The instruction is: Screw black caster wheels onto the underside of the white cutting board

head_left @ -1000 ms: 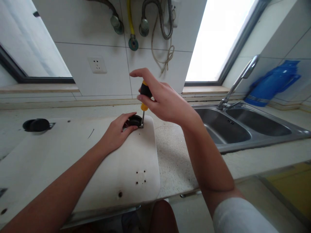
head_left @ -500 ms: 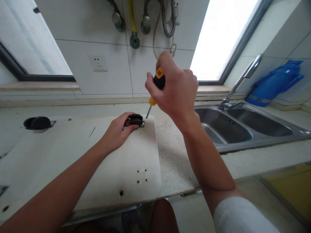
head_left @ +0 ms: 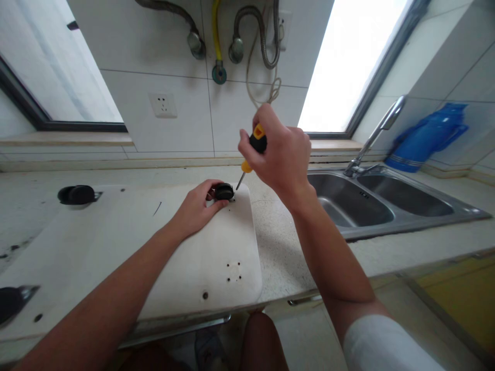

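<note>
Screwdriver (head_left: 252, 152) clenched in right hand (head_left: 284, 154), tip by black caster (head_left: 224, 191), left hand (head_left: 199, 208) gripping caster on white board (head_left: 135, 242)

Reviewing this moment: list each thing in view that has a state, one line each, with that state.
left hand: pressed on the black caster, steadying it.
right hand: closed round the screwdriver handle.
screwdriver: tilted, tip down beside the caster.
black caster: sits at the white board's far right corner.
white board: lies flat on the counter.
second caster: at the far left corner, untouched.
faucet: no water visible.
sink: looks dry.
</note>
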The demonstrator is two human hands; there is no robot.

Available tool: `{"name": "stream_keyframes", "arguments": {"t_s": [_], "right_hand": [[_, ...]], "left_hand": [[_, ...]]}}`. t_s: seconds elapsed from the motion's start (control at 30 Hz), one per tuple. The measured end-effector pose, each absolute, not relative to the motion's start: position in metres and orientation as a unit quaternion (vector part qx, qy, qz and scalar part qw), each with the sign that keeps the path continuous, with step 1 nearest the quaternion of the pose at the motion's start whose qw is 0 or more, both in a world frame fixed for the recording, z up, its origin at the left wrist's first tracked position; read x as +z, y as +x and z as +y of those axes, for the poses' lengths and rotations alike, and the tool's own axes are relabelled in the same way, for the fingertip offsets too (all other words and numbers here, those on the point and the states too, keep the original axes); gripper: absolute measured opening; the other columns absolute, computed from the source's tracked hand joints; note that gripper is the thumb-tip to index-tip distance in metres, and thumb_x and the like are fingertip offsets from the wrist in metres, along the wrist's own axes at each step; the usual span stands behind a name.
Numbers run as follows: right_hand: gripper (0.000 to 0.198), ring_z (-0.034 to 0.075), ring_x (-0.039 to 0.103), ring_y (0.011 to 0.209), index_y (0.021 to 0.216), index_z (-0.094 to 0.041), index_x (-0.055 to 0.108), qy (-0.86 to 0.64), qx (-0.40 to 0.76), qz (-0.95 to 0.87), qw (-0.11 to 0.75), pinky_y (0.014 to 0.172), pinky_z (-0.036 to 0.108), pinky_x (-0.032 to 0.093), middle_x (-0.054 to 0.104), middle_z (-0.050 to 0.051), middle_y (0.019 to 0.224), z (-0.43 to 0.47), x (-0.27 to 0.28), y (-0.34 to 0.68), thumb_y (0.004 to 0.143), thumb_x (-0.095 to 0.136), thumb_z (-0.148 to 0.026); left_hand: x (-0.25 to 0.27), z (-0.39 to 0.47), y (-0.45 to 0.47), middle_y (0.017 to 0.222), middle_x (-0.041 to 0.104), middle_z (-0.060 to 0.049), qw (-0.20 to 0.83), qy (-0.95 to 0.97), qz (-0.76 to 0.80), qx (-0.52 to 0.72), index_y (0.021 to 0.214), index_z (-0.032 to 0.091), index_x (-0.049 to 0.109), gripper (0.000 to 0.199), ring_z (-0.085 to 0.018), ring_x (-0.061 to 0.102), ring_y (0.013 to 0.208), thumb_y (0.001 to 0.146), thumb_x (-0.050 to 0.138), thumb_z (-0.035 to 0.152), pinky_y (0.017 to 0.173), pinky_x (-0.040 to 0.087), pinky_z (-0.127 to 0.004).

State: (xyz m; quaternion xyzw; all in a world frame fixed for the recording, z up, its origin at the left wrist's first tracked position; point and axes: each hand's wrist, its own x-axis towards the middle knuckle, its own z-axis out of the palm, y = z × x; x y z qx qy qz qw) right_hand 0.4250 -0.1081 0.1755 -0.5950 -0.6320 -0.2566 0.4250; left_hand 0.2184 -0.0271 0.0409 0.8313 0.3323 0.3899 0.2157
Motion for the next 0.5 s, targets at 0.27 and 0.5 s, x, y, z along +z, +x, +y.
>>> {"name": "stream_keyframes", "arguments": {"t_s": [0.27,0.5], "right_hand": [[0.035,0.017,0.077,0.079,0.107,-0.019,0.079,-0.537,-0.111,-0.401,0.734,0.072,0.031,0.066,0.080,0.003,0.096,-0.201,0.028,0.443,0.094,0.088,-0.051],[0.031,0.016,0.077,0.090,0.118,-0.014,0.076,-0.547,-0.020,-0.286,0.786,0.083,0.034,0.070,0.079,0.004,0.105,-0.235,-0.034,0.443,0.102,0.083,-0.039]], "left_hand": [[0.030,-0.021,0.222,0.143,0.071,-0.014,0.180,0.840,0.290,0.423,0.150,0.022,0.061,0.067,-0.028,0.075,0.114,0.091,0.087,0.039,0.096,0.065,-0.042],[0.050,-0.048,0.215,0.142,0.072,-0.017,0.089,0.817,0.359,0.442,0.146,0.017,0.065,0.040,-0.030,0.071,0.126,0.113,0.058,0.039,0.119,0.055,-0.049]]}}
